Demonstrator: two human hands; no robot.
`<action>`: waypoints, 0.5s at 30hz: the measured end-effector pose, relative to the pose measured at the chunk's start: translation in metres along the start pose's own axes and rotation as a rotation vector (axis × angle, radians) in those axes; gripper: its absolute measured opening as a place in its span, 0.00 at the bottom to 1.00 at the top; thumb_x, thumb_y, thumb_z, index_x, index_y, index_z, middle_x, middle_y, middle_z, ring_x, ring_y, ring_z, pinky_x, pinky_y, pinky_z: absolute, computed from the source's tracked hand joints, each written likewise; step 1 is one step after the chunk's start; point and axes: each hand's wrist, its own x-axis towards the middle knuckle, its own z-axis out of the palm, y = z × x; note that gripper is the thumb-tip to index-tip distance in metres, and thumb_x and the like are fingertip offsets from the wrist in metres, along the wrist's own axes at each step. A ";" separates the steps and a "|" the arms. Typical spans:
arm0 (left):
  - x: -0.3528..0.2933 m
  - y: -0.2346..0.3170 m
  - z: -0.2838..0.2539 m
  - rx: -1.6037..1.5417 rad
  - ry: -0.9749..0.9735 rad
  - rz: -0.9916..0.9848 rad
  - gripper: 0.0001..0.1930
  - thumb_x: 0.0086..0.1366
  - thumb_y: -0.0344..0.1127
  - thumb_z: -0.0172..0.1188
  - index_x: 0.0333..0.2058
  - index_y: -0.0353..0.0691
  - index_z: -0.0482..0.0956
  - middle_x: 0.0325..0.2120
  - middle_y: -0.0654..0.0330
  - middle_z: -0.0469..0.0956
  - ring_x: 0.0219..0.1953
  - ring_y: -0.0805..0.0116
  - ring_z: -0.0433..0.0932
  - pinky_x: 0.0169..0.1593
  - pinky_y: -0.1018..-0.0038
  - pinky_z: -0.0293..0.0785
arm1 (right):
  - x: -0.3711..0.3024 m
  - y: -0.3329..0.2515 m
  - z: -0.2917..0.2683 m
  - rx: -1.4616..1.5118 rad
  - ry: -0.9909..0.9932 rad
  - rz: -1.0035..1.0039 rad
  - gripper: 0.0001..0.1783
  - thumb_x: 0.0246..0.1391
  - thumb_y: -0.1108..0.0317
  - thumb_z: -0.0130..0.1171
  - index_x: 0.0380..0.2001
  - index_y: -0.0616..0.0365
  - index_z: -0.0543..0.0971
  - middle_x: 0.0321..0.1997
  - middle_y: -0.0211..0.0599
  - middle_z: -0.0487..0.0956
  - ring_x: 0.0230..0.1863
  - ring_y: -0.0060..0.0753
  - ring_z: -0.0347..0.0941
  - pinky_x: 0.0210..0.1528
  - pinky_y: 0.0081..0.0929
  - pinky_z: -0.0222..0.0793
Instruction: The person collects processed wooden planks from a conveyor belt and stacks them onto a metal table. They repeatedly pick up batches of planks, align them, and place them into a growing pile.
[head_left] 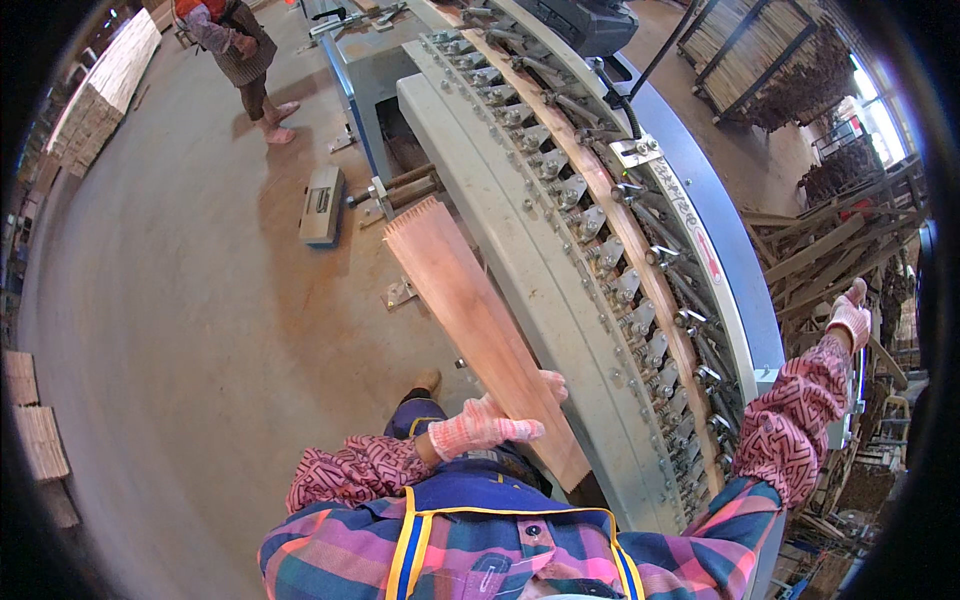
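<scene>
My left hand (487, 425), in a pink and white knit glove, is closed around the near part of a reddish wooden board (470, 310). The board slants up and away to the left, beside the machine's grey side; its far end is cut into teeth. My right hand (850, 316), gloved the same way, reaches across to the machine's right side with fingers stretched out and nothing visible in them. Between my arms runs the long machine (520, 240), with a narrow wooden strip (620, 215) lying along its row of metal rollers and brackets.
A grey box (321, 205) stands on the floor left of the machine. Another person (245, 55) stands at the far left. Stacked lumber (105, 95) lines the left wall; a wood bundle (755, 60) and loose planks (830, 245) lie at the right.
</scene>
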 end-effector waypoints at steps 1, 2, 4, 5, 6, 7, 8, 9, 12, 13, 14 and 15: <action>0.001 0.000 0.000 -0.022 0.007 -0.014 0.37 0.57 0.38 0.70 0.63 0.39 0.63 0.56 0.59 0.70 0.61 0.65 0.67 0.65 0.63 0.62 | -0.001 0.001 0.001 0.007 0.038 0.003 0.61 0.50 0.16 0.26 0.54 0.67 0.76 0.53 0.62 0.77 0.60 0.62 0.70 0.60 0.50 0.65; 0.001 0.000 -0.002 -0.035 0.006 -0.020 0.37 0.57 0.38 0.70 0.63 0.39 0.63 0.56 0.59 0.70 0.61 0.65 0.67 0.65 0.63 0.63 | -0.003 0.002 0.000 0.024 0.021 -0.023 0.61 0.49 0.16 0.27 0.57 0.64 0.74 0.55 0.61 0.76 0.61 0.62 0.69 0.62 0.51 0.64; 0.004 -0.001 -0.004 -0.049 0.000 -0.025 0.37 0.57 0.38 0.71 0.63 0.38 0.63 0.56 0.59 0.70 0.61 0.65 0.67 0.65 0.64 0.63 | -0.007 0.003 -0.003 0.061 0.006 -0.002 0.61 0.48 0.15 0.28 0.57 0.64 0.74 0.58 0.61 0.74 0.62 0.61 0.68 0.63 0.51 0.63; 0.006 -0.002 -0.005 -0.024 -0.005 -0.004 0.38 0.57 0.38 0.71 0.63 0.38 0.63 0.56 0.59 0.70 0.61 0.65 0.67 0.65 0.64 0.63 | -0.007 0.004 -0.003 0.072 0.013 0.015 0.62 0.48 0.15 0.28 0.57 0.64 0.74 0.58 0.61 0.74 0.62 0.61 0.68 0.63 0.51 0.63; 0.007 -0.004 -0.007 0.001 -0.010 0.019 0.38 0.57 0.38 0.71 0.63 0.38 0.63 0.57 0.59 0.70 0.61 0.65 0.68 0.65 0.64 0.63 | -0.007 0.004 -0.004 0.084 0.006 0.025 0.62 0.48 0.15 0.28 0.58 0.65 0.73 0.59 0.61 0.73 0.62 0.61 0.68 0.63 0.51 0.63; 0.008 -0.005 -0.007 0.033 -0.007 0.039 0.38 0.57 0.37 0.71 0.63 0.38 0.63 0.57 0.59 0.70 0.61 0.65 0.68 0.65 0.64 0.63 | -0.005 0.004 -0.003 0.110 0.048 0.032 0.62 0.48 0.15 0.28 0.58 0.65 0.73 0.59 0.61 0.73 0.62 0.61 0.68 0.63 0.51 0.63; 0.009 -0.007 -0.007 0.031 -0.008 0.029 0.38 0.56 0.37 0.71 0.63 0.38 0.63 0.57 0.59 0.70 0.61 0.65 0.68 0.65 0.64 0.63 | -0.002 0.004 -0.002 0.074 0.025 0.041 0.61 0.48 0.15 0.29 0.56 0.66 0.74 0.57 0.61 0.75 0.61 0.60 0.69 0.62 0.50 0.64; 0.009 -0.009 -0.007 0.035 -0.006 0.023 0.38 0.56 0.37 0.71 0.63 0.38 0.63 0.57 0.59 0.70 0.61 0.65 0.68 0.65 0.64 0.63 | 0.001 0.005 0.000 0.058 0.057 0.047 0.61 0.49 0.16 0.30 0.54 0.67 0.75 0.54 0.61 0.76 0.59 0.60 0.71 0.61 0.49 0.66; 0.010 -0.013 -0.006 0.035 -0.008 0.033 0.38 0.56 0.38 0.71 0.63 0.38 0.63 0.57 0.59 0.70 0.61 0.66 0.68 0.66 0.64 0.62 | 0.011 0.008 0.008 0.081 0.019 0.081 0.62 0.47 0.15 0.29 0.58 0.65 0.73 0.59 0.61 0.73 0.62 0.60 0.68 0.63 0.51 0.63; 0.010 -0.014 -0.005 0.052 -0.016 0.051 0.38 0.56 0.38 0.71 0.63 0.38 0.63 0.57 0.59 0.70 0.61 0.66 0.68 0.66 0.64 0.62 | 0.014 0.009 0.010 0.085 0.011 0.071 0.62 0.47 0.15 0.29 0.57 0.65 0.73 0.59 0.61 0.73 0.62 0.60 0.69 0.63 0.50 0.64; 0.009 -0.015 -0.005 0.029 -0.008 0.034 0.38 0.56 0.37 0.71 0.63 0.38 0.63 0.57 0.59 0.70 0.61 0.66 0.68 0.66 0.64 0.62 | 0.014 0.011 0.012 0.089 0.017 0.067 0.62 0.47 0.15 0.30 0.57 0.65 0.73 0.59 0.61 0.73 0.61 0.61 0.69 0.62 0.50 0.64; 0.009 -0.015 -0.005 0.022 -0.005 0.028 0.38 0.56 0.37 0.71 0.63 0.38 0.62 0.57 0.59 0.69 0.61 0.65 0.67 0.66 0.64 0.62 | 0.014 0.013 0.013 0.088 0.029 0.035 0.61 0.47 0.15 0.30 0.57 0.65 0.74 0.58 0.61 0.74 0.61 0.61 0.69 0.62 0.50 0.65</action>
